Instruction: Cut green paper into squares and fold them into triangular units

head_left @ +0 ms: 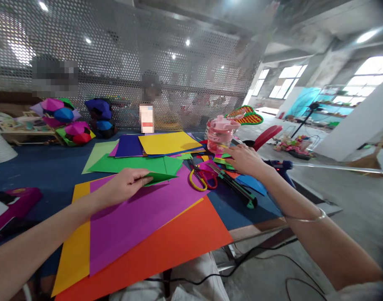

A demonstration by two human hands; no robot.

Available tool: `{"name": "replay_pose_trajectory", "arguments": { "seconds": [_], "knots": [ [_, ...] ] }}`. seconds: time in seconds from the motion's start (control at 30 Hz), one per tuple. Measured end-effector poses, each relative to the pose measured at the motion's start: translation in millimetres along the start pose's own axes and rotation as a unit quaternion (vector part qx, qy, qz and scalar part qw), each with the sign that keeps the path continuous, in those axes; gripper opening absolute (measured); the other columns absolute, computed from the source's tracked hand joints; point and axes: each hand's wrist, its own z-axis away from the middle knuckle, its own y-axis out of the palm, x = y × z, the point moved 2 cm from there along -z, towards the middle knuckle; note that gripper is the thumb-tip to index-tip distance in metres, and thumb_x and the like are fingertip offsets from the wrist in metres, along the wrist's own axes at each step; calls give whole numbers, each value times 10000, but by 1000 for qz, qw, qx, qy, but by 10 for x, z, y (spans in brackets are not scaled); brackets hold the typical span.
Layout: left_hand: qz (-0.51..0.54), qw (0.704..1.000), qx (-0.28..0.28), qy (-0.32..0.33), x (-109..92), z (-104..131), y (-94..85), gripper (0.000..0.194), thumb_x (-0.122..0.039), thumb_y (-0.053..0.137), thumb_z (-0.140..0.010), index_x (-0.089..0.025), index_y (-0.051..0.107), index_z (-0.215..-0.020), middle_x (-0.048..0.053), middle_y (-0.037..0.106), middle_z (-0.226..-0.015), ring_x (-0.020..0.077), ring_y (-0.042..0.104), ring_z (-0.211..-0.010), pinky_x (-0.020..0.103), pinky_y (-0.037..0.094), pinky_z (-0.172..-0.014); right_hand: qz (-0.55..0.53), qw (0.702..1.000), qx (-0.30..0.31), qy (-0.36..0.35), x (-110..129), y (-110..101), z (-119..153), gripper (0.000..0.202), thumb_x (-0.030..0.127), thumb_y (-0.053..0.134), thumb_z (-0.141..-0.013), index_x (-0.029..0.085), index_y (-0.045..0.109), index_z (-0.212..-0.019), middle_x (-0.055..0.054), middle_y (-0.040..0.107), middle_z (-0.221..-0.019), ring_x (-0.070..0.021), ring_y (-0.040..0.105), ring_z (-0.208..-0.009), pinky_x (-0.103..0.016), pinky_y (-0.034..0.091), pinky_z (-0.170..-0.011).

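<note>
My left hand point(130, 183) pinches a folded piece of dark green paper point(160, 178) above a large purple sheet point(141, 213). Under the purple sheet lie a yellow-orange sheet point(72, 251) and a red-orange sheet point(185, 234). My right hand point(244, 159) reaches over small green and orange paper scraps beside a pink bottle point(219, 136); its fingertips are partly hidden, and what they hold is too small to name. Between the hands rest red and yellow scissors point(202, 179) and a long black and green cutter point(237, 189).
Stacked paper, topped by a yellow sheet point(169, 143), lies behind the green sheet point(110, 163). Colourful paper balls point(75, 119) stand at the back left. A magenta tool point(20, 205) is at left, a blue glue gun point(281, 166) at right.
</note>
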Motion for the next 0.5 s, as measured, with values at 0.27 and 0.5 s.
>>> {"name": "replay_pose_trajectory", "arguments": {
  "seconds": [0.27, 0.5],
  "knots": [
    [-27, 999, -31, -9, -47, 10, 33, 355, -469, 476, -954, -220, 648, -769, 30, 665, -745, 212, 599, -696, 308, 452, -660, -242, 957, 2, -161, 1206, -491, -25, 387, 426, 441, -1075, 223, 630, -1345, -101, 722, -1263, -235, 664, -1155, -305, 467, -939],
    [-94, 988, -113, -45, 200, -51, -121, 330, -442, 433, -958, -228, 598, -768, 45, 652, -762, 252, 630, -774, 352, 485, -753, -223, 973, 47, -32, 1446, -272, -518, 446, 439, 558, -1025, 113, 588, -1329, -194, 661, -1280, -329, 634, -1189, -515, 497, -990]
  ]
}}
